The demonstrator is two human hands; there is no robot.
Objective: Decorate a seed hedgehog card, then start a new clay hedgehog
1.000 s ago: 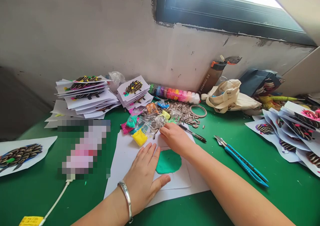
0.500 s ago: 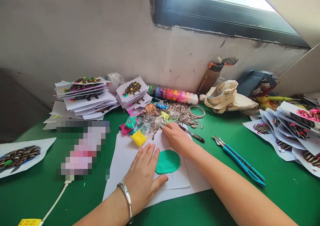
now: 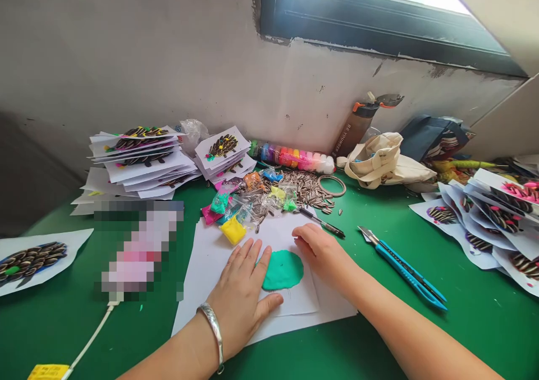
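A flattened oval of teal-green clay (image 3: 283, 270) lies on a small white sheet of paper (image 3: 295, 307), which rests on larger white paper (image 3: 193, 307). Wearing a silver bangle, my left hand (image 3: 242, 287) is spread flat on the sheet, its fingers at the clay's left edge. My right hand (image 3: 324, 253) hovers or rests just right of the clay with its fingers curled together; whatever they hold, if anything, is hidden. Beyond the hands are a yellow clay packet (image 3: 233, 230), a bit of bright green clay (image 3: 289, 205) and a black pen (image 3: 324, 223).
Sunflower seeds (image 3: 311, 186) lie behind the packets, beside a tape ring (image 3: 332, 186). A blue utility knife (image 3: 404, 270) is at right. Stacks of seed-picture cards (image 3: 143, 166) stand at left, more cards (image 3: 492, 217) at right. A bottle (image 3: 356, 124) and cloth bag (image 3: 379, 161) stand behind.
My right hand has drawn back from the clay packets, toward me and to the right, to beside the green oval. The bright green clay bit is now uncovered. My left hand stays put.
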